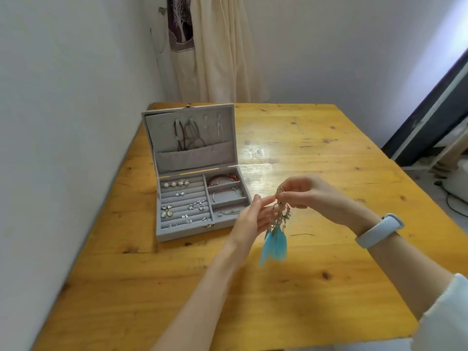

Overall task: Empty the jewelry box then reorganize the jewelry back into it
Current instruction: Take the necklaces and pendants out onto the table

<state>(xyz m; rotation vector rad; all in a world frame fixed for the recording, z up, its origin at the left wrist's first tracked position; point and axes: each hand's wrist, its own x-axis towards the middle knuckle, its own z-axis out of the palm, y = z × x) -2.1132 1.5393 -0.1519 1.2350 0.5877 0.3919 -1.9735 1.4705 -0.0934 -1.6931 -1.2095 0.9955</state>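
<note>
No legible text, label, brand, number or sign in the head view. Checked the grey jewelry box [192, 173], lid and base: plain lining, no lettering. Wristband [379, 230], right of the box: blank face, no digits showing. Dark cloth [181, 21] hanging behind the box carries a pale tree pattern only, no words. Desk [316, 153] surface shows wood grain and knots, nothing written.
</note>
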